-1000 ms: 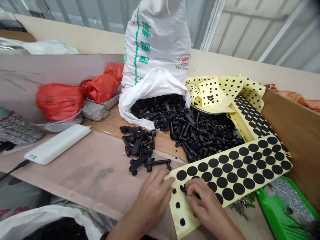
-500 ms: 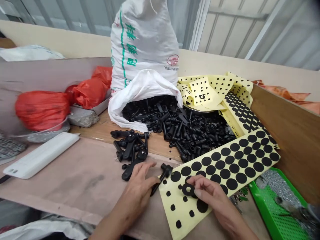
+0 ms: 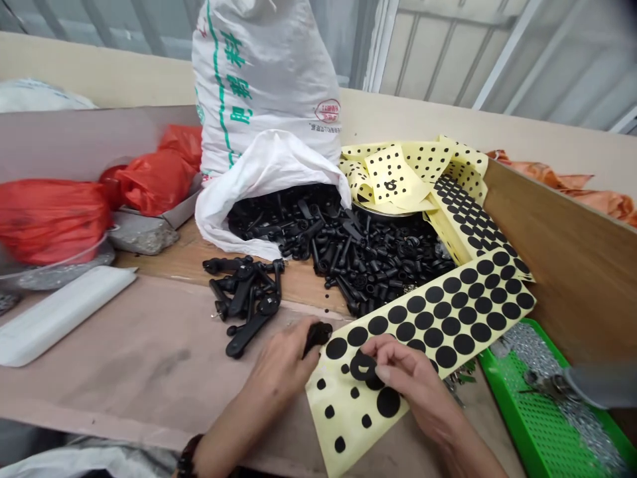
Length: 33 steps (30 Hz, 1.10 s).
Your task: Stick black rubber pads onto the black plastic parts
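Observation:
My left hand (image 3: 286, 362) is closed around a black plastic crank handle (image 3: 317, 335), whose far part sticks out past the fingertips beside the sheet's left edge. Pinched between thumb and fingers, my right hand (image 3: 411, 375) holds a round black sticker with a hole in it (image 3: 357, 367), just over the yellow backing sheet (image 3: 343, 405). Rows of black discs cover most of that sheet; small black squares are left on its lower left part. Several finished-looking black crank handles (image 3: 249, 289) lie heaped beyond my left hand.
A white woven sack (image 3: 269, 86) spills a pile of black plastic parts (image 3: 378, 252) on the table. More dotted yellow sheets (image 3: 423, 166) lie behind. At right is a green basket (image 3: 532, 405) with small metal pieces; at left, red bags (image 3: 52, 216) and a long white object (image 3: 64, 315).
My left hand has turned the crank handle, so less of it shows and its end lies nearer the sheet. The right hand keeps the sticker over the sheet. The whole view has shifted slightly.

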Tool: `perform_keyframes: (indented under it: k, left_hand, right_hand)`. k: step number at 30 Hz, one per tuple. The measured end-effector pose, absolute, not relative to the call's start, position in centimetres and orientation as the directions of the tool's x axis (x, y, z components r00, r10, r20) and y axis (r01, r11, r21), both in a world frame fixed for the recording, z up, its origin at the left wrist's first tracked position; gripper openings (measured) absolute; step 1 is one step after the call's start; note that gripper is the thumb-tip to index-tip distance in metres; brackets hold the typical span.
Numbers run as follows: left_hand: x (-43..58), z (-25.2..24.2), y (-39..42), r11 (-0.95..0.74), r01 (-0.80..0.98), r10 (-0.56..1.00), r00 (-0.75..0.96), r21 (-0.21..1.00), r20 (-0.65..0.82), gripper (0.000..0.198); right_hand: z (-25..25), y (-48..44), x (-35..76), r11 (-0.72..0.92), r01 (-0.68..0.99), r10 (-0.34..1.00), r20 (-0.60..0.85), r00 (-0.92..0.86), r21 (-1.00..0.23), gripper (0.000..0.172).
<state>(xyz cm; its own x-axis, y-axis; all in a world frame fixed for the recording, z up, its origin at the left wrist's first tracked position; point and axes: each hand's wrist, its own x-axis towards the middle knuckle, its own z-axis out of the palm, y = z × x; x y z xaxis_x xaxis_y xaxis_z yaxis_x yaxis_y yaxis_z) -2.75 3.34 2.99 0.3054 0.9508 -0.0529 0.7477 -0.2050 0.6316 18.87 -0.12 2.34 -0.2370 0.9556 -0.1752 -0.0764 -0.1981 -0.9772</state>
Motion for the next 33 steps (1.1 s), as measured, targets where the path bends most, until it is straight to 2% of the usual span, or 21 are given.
perform_keyframes:
  k: [3, 5, 7, 10, 12, 17, 24, 30, 33]
  left_hand:
    - [-3.2, 3.0, 3.0, -0.002, 0.516, 0.958, 0.246, 0.857, -0.146, 0.045]
    - [-3.1, 3.0, 2.6, 0.122, 0.292, 0.937, 0.282, 0.949, -0.207, 0.044]
    - [-2.6, 3.2, 2.2, 0.256, 0.123, 0.901, 0.330, 0.959, -0.283, 0.039]
    - [-2.0, 3.7, 1.7, 0.409, 0.055, 0.829, 0.394, 0.911, -0.396, 0.040]
    - [-1.9, 4.0, 1.5, 0.420, 0.049, 0.819, 0.409, 0.906, -0.402, 0.041]
    - [-2.2, 5.1, 1.3, 0.275, 0.154, 0.862, 0.397, 0.949, -0.314, 0.038]
    - [-2.3, 5.4, 0.8, 0.277, 0.237, 0.845, 0.401, 0.931, -0.354, 0.046]
    - [-3.2, 6.6, 0.4, 0.023, 0.440, 0.893, 0.394, 0.898, -0.216, 0.043]
    - [-3.3, 7.1, 0.2, 0.066, 0.427, 0.889, 0.386, 0.902, -0.248, 0.042]
  right_hand:
    - [2.7, 0.0, 18.7, -0.202, -0.149, 0.954, -0.160, -0.255, -0.968, 0.018]
    - [2.9, 0.0, 18.4, -0.215, -0.204, 0.950, -0.156, -0.269, -0.955, 0.018]
    - [3.2, 0.0, 18.1, -0.234, -0.255, 0.945, -0.158, -0.287, -0.938, 0.017]
    - [3.6, 0.0, 17.7, -0.263, -0.290, 0.935, -0.169, -0.312, -0.920, 0.018]
    - [3.7, 0.0, 17.5, -0.281, -0.294, 0.927, -0.179, -0.329, -0.914, 0.018]
    - [3.6, -0.2, 17.4, -0.297, -0.326, 0.919, -0.177, -0.352, -0.898, 0.016]
    - [3.6, -0.4, 17.0, -0.285, -0.307, 0.920, -0.168, -0.354, -0.908, 0.013]
    - [4.4, -0.7, 16.8, -0.291, -0.323, 0.914, -0.162, -0.372, -0.900, 0.014]
    - [4.7, -0.8, 16.9, -0.276, -0.334, 0.915, -0.140, -0.379, -0.901, 0.013]
